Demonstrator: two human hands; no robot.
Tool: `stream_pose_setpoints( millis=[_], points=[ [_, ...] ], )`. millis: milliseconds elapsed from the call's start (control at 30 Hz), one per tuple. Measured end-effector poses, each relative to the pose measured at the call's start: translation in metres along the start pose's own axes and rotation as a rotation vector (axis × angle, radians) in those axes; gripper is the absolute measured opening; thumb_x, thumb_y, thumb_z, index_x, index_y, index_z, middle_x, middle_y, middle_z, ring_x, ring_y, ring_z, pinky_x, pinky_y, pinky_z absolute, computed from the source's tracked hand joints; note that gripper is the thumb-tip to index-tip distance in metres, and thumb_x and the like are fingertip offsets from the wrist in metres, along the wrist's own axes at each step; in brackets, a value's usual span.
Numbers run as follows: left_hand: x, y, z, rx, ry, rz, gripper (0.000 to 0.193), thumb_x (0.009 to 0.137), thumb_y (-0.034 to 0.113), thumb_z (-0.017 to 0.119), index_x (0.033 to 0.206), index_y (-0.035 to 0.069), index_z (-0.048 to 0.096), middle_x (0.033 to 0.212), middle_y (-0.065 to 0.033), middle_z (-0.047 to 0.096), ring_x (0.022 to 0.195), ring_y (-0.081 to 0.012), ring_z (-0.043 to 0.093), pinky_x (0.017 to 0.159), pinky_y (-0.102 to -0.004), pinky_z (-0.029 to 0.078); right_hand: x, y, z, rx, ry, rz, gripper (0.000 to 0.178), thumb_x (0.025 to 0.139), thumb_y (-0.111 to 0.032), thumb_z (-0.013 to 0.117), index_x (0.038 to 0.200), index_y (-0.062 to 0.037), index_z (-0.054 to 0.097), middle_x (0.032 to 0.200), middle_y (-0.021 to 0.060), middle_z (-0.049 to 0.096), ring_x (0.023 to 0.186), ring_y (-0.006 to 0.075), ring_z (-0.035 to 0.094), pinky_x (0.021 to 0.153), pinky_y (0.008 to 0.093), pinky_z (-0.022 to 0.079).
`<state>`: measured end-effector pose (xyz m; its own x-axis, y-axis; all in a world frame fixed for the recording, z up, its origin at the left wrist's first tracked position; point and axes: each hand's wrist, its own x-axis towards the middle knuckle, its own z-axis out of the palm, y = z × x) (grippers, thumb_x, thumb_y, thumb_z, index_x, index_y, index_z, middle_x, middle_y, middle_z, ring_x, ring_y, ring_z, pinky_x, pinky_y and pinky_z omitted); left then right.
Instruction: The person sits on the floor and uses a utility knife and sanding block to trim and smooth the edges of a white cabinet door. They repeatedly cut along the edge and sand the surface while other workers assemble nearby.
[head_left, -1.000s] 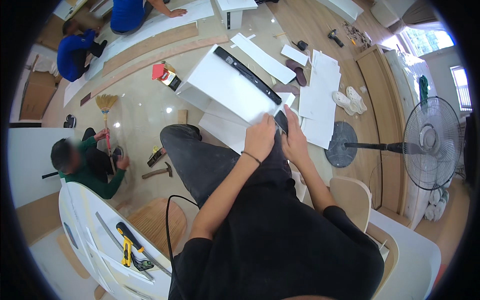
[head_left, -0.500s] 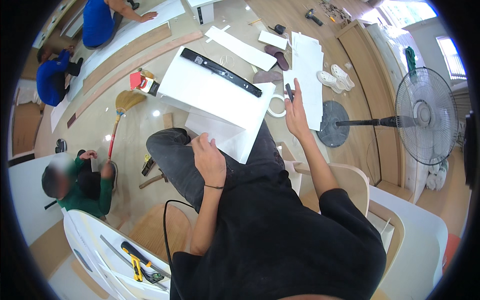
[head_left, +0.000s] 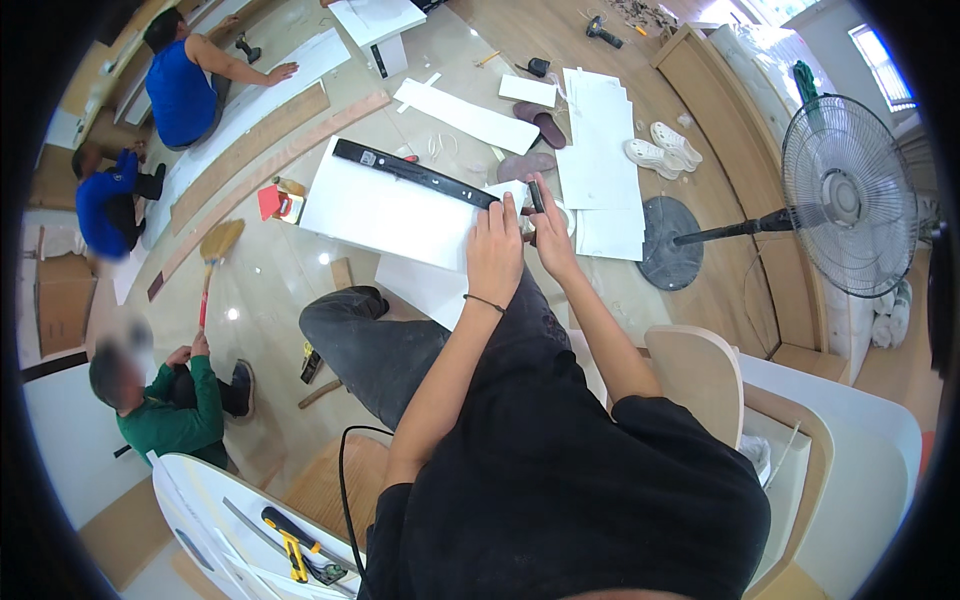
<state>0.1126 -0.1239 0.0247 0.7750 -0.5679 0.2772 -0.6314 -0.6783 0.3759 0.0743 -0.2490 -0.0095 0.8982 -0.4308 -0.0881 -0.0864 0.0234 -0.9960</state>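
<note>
A white box-like panel piece (head_left: 400, 215) rests across my lap, tilted, with a long black metal strip (head_left: 415, 175) along its top face. My left hand (head_left: 497, 245) lies at its right end, fingers stretched over the end of the strip, thumb hidden. Close beside it, my right hand (head_left: 552, 245) grips a small black piece (head_left: 536, 196), held upright between the fingers; its kind cannot be made out. Below the box, a white board (head_left: 415, 285) leans against my legs.
A standing fan (head_left: 840, 195) stands at right, near white clogs (head_left: 662, 150) and white boards (head_left: 605, 170). At left, a person in green (head_left: 180, 410) holds a broom (head_left: 210, 262); two people in blue work farther back. Beside me, a utility knife (head_left: 293, 555) lies on a white surface.
My left hand has moved right onto the box's end. My right hand has come in beside it, still with the small black piece. The person in green now has both hands at the broom.
</note>
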Motion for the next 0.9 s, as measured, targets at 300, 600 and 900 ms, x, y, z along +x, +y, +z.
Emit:
stream_pose_setpoints(
  millis=[300, 600, 900],
  points=[
    [0.095, -0.020, 0.004, -0.141, -0.216, 0.058, 0.011, 0.082, 0.019, 0.074, 0.084, 0.009, 0.072, 0.101, -0.0123, 0.066, 0.096, -0.0353, 0.065, 0.082, -0.0490, 0.055, -0.016, 0.026, 0.001, 0.308, 0.245, 0.200, 0.062, 0.103, -0.017, 0.037, 0.163, -0.0046, 0.025, 0.152, 0.0176, 0.050, 0.105, 0.0214, 0.068, 0.068, 0.0296, 0.059],
    [0.105, -0.016, 0.012, 0.021, -0.328, 0.205, 0.005, 0.088, 0.008, 0.067, 0.090, 0.003, 0.066, 0.093, -0.0118, 0.067, 0.082, -0.0372, 0.067, 0.075, -0.0480, 0.053, -0.030, 0.039, -0.005, 0.374, 0.227, 0.248, 0.059, 0.104, -0.015, 0.038, 0.161, -0.0057, 0.030, 0.148, 0.0171, 0.054, 0.101, 0.0206, 0.068, 0.071, 0.0314, 0.059],
    [0.097, -0.049, -0.011, -0.457, -0.401, -0.188, 0.023, 0.100, 0.017, 0.070, 0.115, -0.001, 0.067, 0.103, -0.0139, 0.072, 0.087, -0.0224, 0.071, 0.068, -0.0333, 0.058, -0.017, 0.009, -0.004, 0.331, 0.174, 0.069, 0.058, 0.107, -0.016, 0.038, 0.164, -0.0056, 0.028, 0.160, 0.0153, 0.035, 0.113, 0.0216, 0.065, 0.077, 0.0317, 0.059]
  ],
)
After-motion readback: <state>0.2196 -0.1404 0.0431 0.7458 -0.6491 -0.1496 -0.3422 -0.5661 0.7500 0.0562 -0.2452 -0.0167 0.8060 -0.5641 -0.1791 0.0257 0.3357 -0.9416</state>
